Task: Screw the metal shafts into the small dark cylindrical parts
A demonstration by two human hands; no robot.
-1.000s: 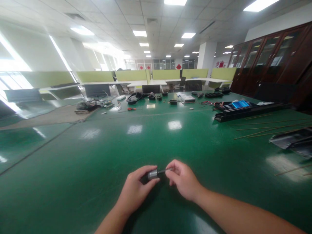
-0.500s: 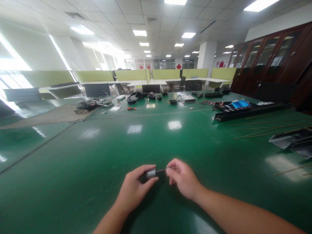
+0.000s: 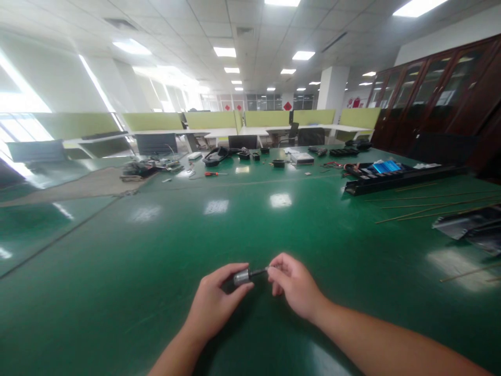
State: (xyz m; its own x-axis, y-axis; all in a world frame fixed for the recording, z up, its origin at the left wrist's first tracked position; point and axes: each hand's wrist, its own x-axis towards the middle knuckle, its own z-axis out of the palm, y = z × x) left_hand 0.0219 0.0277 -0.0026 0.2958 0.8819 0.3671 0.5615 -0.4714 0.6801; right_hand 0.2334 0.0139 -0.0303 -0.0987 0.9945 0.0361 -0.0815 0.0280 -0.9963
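Note:
Between the thumb and fingers of my left hand (image 3: 219, 297) is a silver metal cylinder (image 3: 241, 277), held above the green table (image 3: 172, 235). A thin dark shaft (image 3: 258, 272) sticks out of its right end toward my right hand (image 3: 293, 284). The fingertips of my right hand are pinched together at the shaft's far end; they hide whatever small part may be between them.
An orange screwdriver (image 3: 212, 174) lies farther back, near a black headset (image 3: 215, 156) and several small black boxes. At the right are a long black channel (image 3: 391, 180), thin rods (image 3: 422, 210) and metal profiles (image 3: 462, 224). A grey cloth (image 3: 86, 185) lies at the left.
The cylinder and shaft have shifted very slightly left and up with my left fingers. Both hands keep nearly the same pose and grip.

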